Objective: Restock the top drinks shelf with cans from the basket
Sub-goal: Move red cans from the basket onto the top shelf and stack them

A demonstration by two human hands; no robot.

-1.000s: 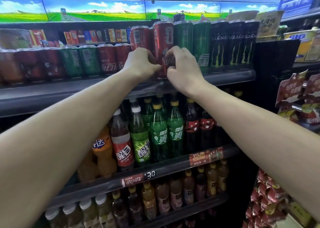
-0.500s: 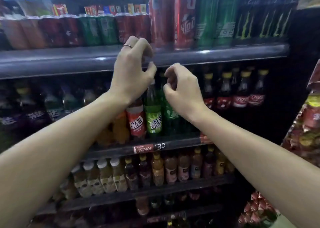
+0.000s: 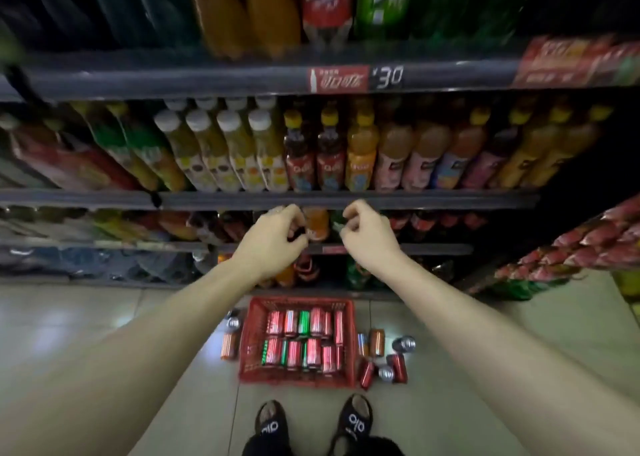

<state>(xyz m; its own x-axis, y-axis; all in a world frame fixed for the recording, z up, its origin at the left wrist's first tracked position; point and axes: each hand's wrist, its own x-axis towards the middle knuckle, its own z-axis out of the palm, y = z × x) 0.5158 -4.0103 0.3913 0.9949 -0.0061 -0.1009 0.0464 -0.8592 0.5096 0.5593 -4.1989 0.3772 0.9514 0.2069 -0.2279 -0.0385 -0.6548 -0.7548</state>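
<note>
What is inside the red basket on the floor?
The red basket holds drink cans lying on their sides in two rows, mostly red, a few green. Whether more cans lie beneath them cannot be seen; this layer covers the bottom.

A red price tag (image 3: 338,79) reading 30 sits on a grey shelf edge (image 3: 207,81); above it stand orange bottles (image 3: 242,9) and a red-labelled bottle (image 3: 327,2); below it runs a row of white-capped juice bottles (image 3: 221,151) and yellow-capped bottles (image 3: 362,147). Far beneath the tag, two black shoes (image 3: 272,421) rest on pale floor tiles (image 3: 519,351); red snack packets (image 3: 588,244) hang at the tag's lower right.
</note>
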